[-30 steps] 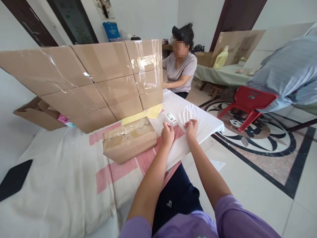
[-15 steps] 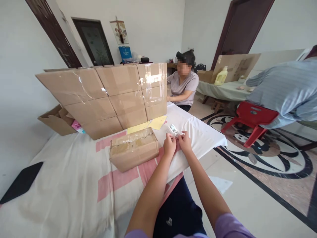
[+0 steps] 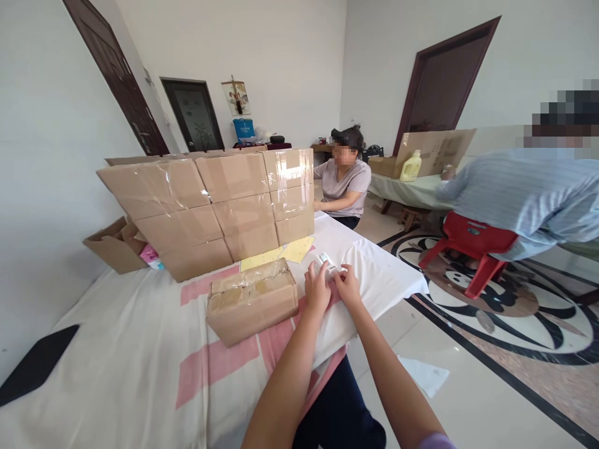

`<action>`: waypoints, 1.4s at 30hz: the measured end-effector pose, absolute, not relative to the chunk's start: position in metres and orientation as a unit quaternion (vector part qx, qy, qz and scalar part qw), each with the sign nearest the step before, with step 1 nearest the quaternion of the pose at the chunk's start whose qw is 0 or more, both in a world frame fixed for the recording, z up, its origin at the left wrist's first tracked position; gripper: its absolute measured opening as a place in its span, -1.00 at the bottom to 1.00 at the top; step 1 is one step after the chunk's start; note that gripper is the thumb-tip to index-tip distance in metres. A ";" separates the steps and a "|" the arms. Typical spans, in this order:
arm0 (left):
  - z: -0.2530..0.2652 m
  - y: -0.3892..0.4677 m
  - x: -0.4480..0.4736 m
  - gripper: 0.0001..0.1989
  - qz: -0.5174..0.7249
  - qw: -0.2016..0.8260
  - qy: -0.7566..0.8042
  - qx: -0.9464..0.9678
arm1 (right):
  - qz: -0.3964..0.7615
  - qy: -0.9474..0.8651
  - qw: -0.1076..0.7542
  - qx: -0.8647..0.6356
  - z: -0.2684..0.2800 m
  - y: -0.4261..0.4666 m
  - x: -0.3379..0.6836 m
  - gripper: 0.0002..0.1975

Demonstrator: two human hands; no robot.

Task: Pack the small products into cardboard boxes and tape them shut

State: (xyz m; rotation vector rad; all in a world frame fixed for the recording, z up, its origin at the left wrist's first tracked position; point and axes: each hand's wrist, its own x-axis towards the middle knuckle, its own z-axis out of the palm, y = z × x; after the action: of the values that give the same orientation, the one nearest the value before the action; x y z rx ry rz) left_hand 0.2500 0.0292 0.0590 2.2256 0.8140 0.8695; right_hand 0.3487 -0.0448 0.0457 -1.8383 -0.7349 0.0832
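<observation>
A small white packet (image 3: 326,262) with grey printing and what looks like clear plastic around it is between my hands at the near edge of the table; its exact kind is too small to tell. My left hand (image 3: 318,289) grips its left side, thumb and fingers curved about it. At its right near corner, my right hand (image 3: 347,287) pinches the edge between thumb and forefinger. Just left of my hands stands a taped cardboard box (image 3: 255,308), whose inside I cannot see.
A wall of stacked, taped cartons (image 3: 210,209) stands across the cloth-covered table (image 3: 140,349). Yellow sheets (image 3: 297,251) lie before it. Another person (image 3: 349,181) sits beyond; one more person (image 3: 528,193) sits on a red chair (image 3: 477,240). A black flat object (image 3: 40,362) lies left.
The view has tilted upward. My left hand has shifted from a pinch at the packet's near edge to a grip along its left side. The right hand keeps its pinch.
</observation>
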 end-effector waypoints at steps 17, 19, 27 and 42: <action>0.063 0.048 0.259 -0.29 0.232 0.221 0.338 0.885 | 0.056 -0.306 0.573 -0.758 0.038 -0.044 0.352 -0.73; 0.063 0.049 0.259 -0.28 0.227 0.223 0.341 0.884 | 0.059 -0.306 0.572 -0.758 0.038 -0.042 0.353 -0.81; 0.064 0.050 0.258 -0.27 0.216 0.234 0.347 0.882 | 0.032 -0.287 0.555 -0.780 0.037 -0.039 0.354 -0.86; 0.072 0.091 0.301 -0.57 0.266 0.369 0.305 0.837 | 0.087 -0.247 0.566 -0.782 0.064 -0.047 0.354 -0.83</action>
State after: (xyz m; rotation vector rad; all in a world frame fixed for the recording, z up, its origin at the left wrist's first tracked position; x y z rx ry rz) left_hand 0.3008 0.0909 0.0719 2.1472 0.7841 0.6822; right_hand 0.3539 -0.0465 0.0638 -1.8388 -0.5813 0.2036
